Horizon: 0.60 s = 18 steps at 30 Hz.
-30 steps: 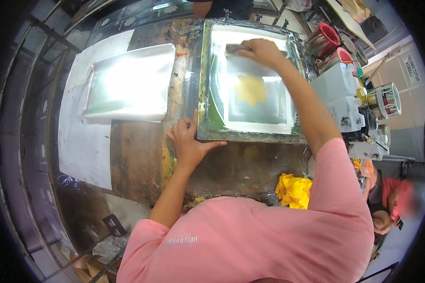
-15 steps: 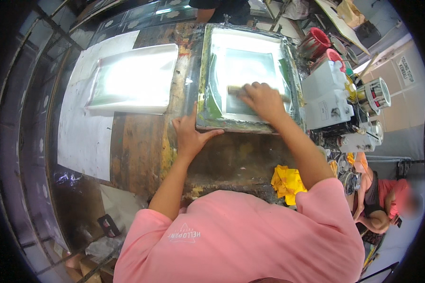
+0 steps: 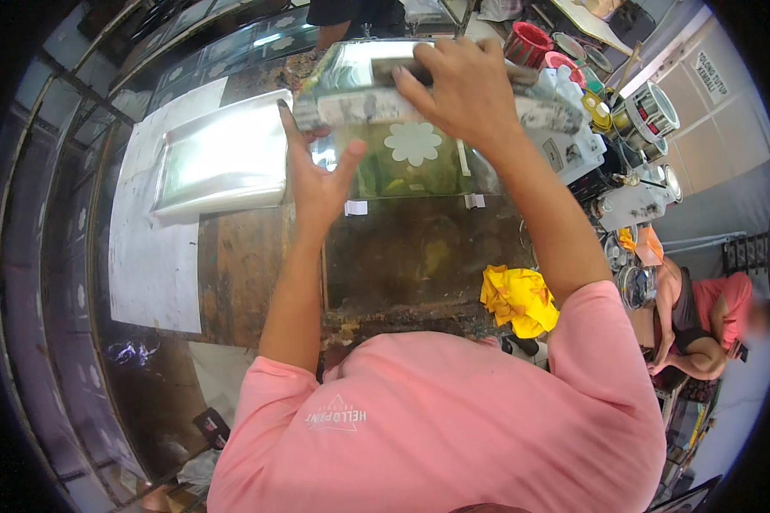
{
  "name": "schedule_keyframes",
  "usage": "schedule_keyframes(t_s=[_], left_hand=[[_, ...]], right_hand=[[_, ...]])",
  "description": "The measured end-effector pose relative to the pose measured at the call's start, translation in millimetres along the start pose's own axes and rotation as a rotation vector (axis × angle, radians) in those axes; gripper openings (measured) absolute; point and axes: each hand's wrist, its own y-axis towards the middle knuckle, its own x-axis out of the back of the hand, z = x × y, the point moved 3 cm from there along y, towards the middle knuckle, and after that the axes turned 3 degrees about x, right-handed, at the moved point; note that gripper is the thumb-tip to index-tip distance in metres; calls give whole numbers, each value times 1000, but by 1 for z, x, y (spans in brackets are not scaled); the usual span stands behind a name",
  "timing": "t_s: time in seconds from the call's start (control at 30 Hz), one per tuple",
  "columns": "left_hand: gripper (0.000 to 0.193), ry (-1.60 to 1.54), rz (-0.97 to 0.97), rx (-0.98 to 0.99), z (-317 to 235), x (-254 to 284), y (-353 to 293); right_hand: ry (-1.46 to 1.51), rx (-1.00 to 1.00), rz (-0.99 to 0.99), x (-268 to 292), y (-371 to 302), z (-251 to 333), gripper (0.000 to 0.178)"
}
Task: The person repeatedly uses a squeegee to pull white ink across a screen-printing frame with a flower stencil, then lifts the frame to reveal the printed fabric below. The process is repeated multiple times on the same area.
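Observation:
A screen-printing frame (image 3: 359,109) stands tilted up, its near edge raised off the table. Its mesh is partly hidden behind my right hand (image 3: 470,90), which is closed around the squeegee (image 3: 389,68) over the frame. At the frame's left corner is my left hand (image 3: 316,175), thumb spread wide and index finger stretched out; some fingertips are hidden at the frame's edge. Below the raised frame lies a glass-like sheet (image 3: 376,175) showing a pale flower shape (image 3: 413,144). Two small white tabs sit along the sheet's near edge.
A shiny, clear-looking tray or sheet (image 3: 222,154) rests on white paper (image 3: 145,256) to the left. A crumpled yellow cloth (image 3: 519,301) lies at the near right. Paint cans (image 3: 653,111) and white jugs crowd the right side. Another person sits beyond them at right.
The frame has swung up from lying flat, uncovering the sheet and flower. My right hand has moved away from me with the squeegee. My left hand has moved up and left.

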Motion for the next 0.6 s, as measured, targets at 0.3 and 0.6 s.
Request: schedule_keyframes(t_s=[0.3,0.6], left_hand=[[120,1326,349,-35,71,-10,-89],[67,627,78,-199,35,-22,3]], right_hand=[[115,-82,56,10,79,-44,51],[134,-118,83,5,108,-63,60]])
